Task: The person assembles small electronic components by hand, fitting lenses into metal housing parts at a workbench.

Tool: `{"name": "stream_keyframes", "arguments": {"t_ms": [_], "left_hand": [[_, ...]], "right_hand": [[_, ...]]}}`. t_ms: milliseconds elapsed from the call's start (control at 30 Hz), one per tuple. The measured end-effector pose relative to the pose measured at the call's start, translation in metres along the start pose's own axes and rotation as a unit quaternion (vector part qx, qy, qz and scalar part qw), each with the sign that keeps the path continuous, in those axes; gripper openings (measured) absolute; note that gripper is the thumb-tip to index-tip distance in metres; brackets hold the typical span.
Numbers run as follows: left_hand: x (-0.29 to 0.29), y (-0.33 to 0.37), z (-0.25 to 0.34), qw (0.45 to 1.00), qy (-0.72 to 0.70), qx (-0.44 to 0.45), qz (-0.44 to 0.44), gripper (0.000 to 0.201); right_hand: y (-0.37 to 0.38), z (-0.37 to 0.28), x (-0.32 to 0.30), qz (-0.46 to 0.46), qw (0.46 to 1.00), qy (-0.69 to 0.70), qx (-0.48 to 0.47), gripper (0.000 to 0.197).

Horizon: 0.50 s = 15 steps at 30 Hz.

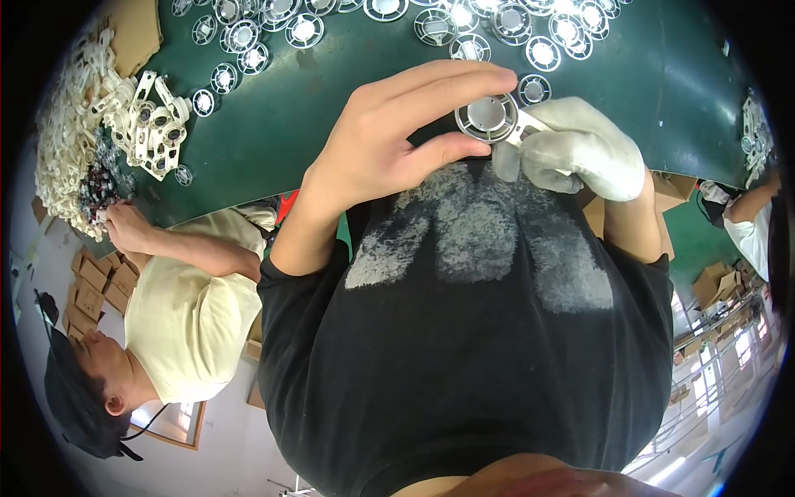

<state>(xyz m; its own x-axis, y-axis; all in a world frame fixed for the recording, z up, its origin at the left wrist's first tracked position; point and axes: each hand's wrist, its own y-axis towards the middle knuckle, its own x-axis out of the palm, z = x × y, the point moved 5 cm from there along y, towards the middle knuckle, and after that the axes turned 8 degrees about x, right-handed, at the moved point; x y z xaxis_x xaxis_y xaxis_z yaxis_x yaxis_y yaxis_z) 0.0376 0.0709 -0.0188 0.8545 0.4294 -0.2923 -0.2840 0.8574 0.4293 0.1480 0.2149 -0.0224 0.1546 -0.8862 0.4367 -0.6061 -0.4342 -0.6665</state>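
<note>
My bare left hand (374, 137) pinches a round silver metal part (487, 116), a rim with spokes and a solid disc in the middle, between thumb and fingers above the table's near edge. My right hand (586, 153), in a pale work glove, is closed round a narrow white piece (527, 126). The visible end of that white piece meets the right side of the silver rim; whether the two are joined I cannot tell. The glove hides most of the white piece. Just beyond my hands lies another silver round part (534, 89).
Several more silver round parts (303, 30) lie across the green table (273, 132). At the left are a heap of white plastic parts (70, 141) and a cardboard piece (137, 33). A co-worker's hand (128, 228) reaches to small dark parts there. Another person (749, 217) is at the right edge.
</note>
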Motion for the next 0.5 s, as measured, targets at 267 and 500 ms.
{"name": "stream_keyframes", "arguments": {"t_ms": [267, 500], "left_hand": [[0.007, 0.007, 0.01, 0.997, 0.049, 0.049, -0.02, 0.051], [0.009, 0.012, -0.001, 0.999, -0.045, 0.031, -0.006, 0.064]], "right_hand": [[0.0, -0.011, -0.004, 0.067, 0.968, -0.23, -0.067, 0.039], [0.01, -0.004, 0.008, 0.231, 0.939, -0.187, -0.175, 0.037]]}}
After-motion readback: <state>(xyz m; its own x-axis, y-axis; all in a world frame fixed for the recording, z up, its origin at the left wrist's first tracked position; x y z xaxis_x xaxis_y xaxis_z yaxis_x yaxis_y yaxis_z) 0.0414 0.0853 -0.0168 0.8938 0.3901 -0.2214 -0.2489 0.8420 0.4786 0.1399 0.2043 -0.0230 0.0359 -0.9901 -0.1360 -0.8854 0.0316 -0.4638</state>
